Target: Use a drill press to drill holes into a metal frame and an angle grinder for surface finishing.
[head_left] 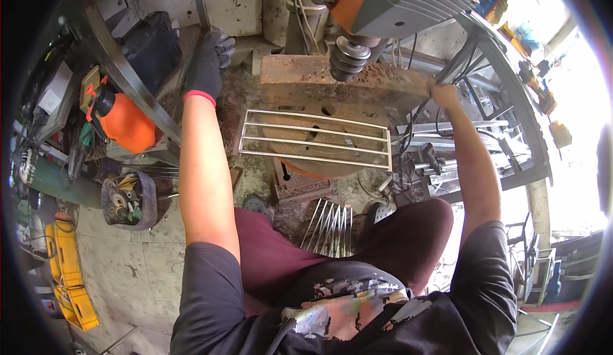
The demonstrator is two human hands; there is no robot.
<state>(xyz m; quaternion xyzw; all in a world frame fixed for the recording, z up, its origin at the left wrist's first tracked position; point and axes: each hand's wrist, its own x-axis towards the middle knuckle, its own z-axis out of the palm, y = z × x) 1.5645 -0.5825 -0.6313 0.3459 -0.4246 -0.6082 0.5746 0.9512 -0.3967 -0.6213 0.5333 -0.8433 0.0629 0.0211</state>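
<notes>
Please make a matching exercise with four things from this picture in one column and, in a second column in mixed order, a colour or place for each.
1. left hand
2. right hand
3. metal grille
4. jug

A. orange, on the floor at the left
B. bare, at the right end of the rusty block
C. in a dark glove with a red cuff
D. lying flat on the round machine table

Pairs: 1-C, 2-B, 3-D, 4-A

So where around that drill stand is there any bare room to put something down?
Bare floor shows lower left, between the yellow crates and the person's knee. Crowded elsewhere: the wire grille covers the round table, metal frames pile right, an orange jug and clutter left.
</notes>
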